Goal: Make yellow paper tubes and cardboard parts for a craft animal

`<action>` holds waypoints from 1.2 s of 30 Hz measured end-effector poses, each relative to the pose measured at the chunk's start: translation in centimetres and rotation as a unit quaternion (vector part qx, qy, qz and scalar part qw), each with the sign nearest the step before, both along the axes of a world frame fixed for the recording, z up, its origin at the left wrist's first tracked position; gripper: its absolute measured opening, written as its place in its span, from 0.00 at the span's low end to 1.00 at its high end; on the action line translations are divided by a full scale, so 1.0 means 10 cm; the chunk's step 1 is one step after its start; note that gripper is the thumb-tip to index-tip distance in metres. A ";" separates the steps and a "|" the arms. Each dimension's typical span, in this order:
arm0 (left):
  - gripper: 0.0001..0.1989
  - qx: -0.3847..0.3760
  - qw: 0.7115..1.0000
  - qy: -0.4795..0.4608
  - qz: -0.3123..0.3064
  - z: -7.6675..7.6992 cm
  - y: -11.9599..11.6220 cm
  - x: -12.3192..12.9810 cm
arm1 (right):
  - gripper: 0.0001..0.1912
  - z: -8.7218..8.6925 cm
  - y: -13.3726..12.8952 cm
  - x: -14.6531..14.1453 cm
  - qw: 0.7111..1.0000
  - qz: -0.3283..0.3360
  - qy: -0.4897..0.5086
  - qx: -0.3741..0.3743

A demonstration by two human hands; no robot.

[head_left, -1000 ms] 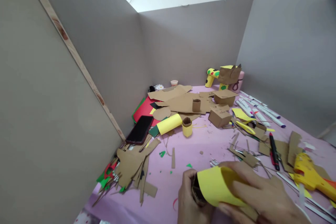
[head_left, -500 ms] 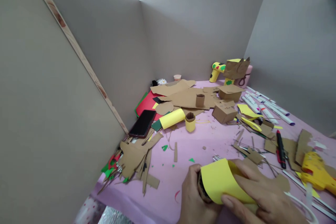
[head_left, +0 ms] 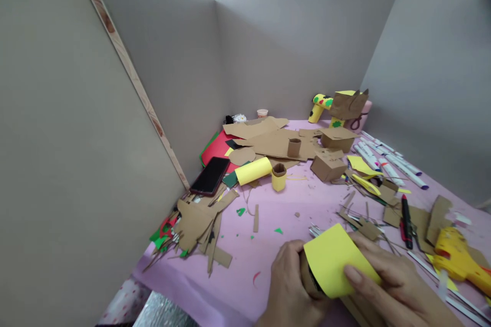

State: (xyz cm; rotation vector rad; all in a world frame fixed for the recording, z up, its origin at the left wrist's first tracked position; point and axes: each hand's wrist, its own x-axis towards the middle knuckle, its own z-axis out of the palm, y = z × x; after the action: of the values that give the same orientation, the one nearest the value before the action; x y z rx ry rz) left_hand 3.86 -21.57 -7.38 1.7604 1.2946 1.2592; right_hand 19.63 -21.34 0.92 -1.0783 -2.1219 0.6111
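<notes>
My left hand (head_left: 289, 281) is wrapped round a brown cardboard tube (head_left: 310, 280) near the table's front edge. A piece of yellow paper (head_left: 337, 260) lies over the tube, curving down across its near side. My right hand (head_left: 399, 276) pinches the paper's right edge, thumb on top and the other fingers behind. Much of the tube is hidden under the paper and my hands. Farther off stand a small yellow-wrapped cardboard ring (head_left: 279, 180) and a rolled yellow paper tube (head_left: 253, 171) lying on its side.
Cardboard scraps (head_left: 197, 222) and a phone (head_left: 210, 176) lie at the left. On the right are a yellow glue gun (head_left: 458, 258), a black pen (head_left: 406, 219), yellow-handled scissors (head_left: 366, 184) and several markers (head_left: 402, 163). Cardboard boxes (head_left: 329, 166) stand farther back. Grey partitions (head_left: 303, 51) surround the table.
The yellow paper has been turned and now lies flatter across the tube, its right-hand curl no longer showing. Both hands have shifted slightly right in view.
</notes>
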 end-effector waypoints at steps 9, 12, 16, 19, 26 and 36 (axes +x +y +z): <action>0.32 0.050 0.998 0.045 0.015 0.02 0.00 0.01 | 0.12 0.03 -0.04 0.05 0.999 0.013 -0.045 0.000; 0.35 0.048 0.997 0.062 0.016 0.01 0.00 0.01 | 0.13 0.04 -0.04 0.06 0.999 -0.003 -0.040 0.019; 0.31 0.037 0.996 0.083 -0.008 0.08 -0.01 0.02 | 0.15 0.06 -0.01 0.08 0.998 0.007 -0.058 0.028; 0.34 0.045 0.994 0.104 -0.011 0.08 -0.01 0.02 | 0.14 0.05 0.01 0.11 0.996 0.010 -0.078 0.029; 0.45 0.101 0.979 0.176 -0.006 0.03 -0.01 0.03 | 0.12 -0.03 -0.01 0.20 0.997 -0.004 -0.075 -0.007; 0.46 0.120 0.967 0.225 -0.006 0.03 -0.03 0.11 | 0.14 -0.04 -0.06 0.20 0.997 -0.041 -0.055 -0.017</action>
State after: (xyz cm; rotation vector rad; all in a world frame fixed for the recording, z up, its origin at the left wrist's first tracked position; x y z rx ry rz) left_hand 4.92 -21.88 -7.11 2.3209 1.4139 1.0807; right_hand 21.65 -21.97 0.53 -1.2369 -2.1554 0.5610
